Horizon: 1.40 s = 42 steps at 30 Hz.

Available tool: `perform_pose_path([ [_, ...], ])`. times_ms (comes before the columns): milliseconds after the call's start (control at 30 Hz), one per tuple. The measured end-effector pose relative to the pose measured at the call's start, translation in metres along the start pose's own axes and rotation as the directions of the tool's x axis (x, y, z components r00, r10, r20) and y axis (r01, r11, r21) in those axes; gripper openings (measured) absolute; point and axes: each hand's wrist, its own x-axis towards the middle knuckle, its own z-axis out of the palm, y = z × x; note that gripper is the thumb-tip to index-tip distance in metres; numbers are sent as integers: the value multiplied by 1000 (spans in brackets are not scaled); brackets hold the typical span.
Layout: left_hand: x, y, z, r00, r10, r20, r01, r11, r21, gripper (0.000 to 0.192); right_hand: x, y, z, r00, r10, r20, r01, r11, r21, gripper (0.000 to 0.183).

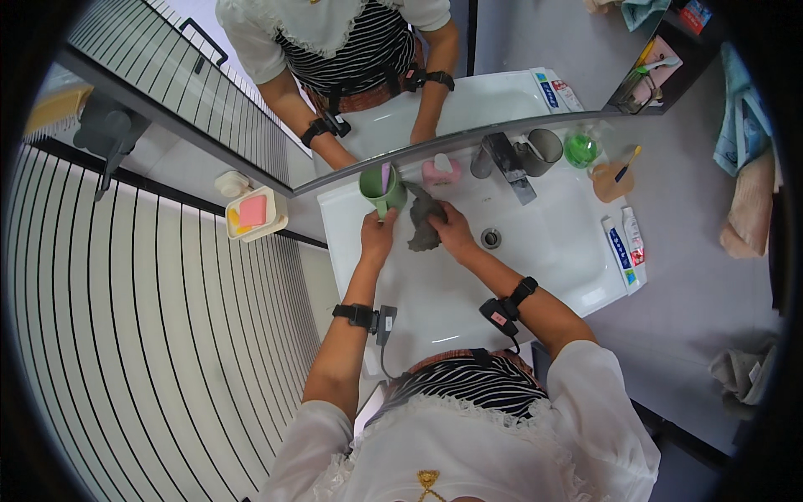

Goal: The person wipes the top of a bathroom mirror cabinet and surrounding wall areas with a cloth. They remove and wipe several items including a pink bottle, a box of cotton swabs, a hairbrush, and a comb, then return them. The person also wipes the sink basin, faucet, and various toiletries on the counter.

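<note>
My left hand grips the handle of a green cup at the back left of a white washbasin. A lilac object, perhaps a toothbrush handle, stands inside the cup. Beside the cup, my right hand is closed around a bunched dark grey cloth, with one end of it trailing up toward the cup's side. The cloth hangs over the left part of the basin. Just behind it is a pink bottle with a white top.
A dark faucet rises behind the drain. A grey cup, a green bottle, a peach cup with a toothbrush and two toothpaste tubes line the right side. A mirror borders the back; a soap dish hangs left.
</note>
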Motion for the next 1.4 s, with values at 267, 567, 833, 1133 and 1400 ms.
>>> perform_pose_path([
  [267,-56,21,-26,993,-93,-77,49,892,-449,37,-23,-41,30,983,-106,151,117,991,-60,42],
  [567,-99,28,-38,991,14,-134,-63,927,-370,37,-34,-82,45,971,-192,145,176,978,115,38],
  [833,-110,25,-31,979,4,-202,-87,912,-401,36,-27,-87,49,962,-252,108,256,967,-19,35],
  [1133,-127,26,-38,991,83,-109,-128,844,-521,31,0,-66,61,994,-37,104,35,999,26,38],
  [1400,-122,27,-36,983,-78,-164,-27,831,-556,40,-42,-98,79,962,-217,167,233,968,-87,34],
])
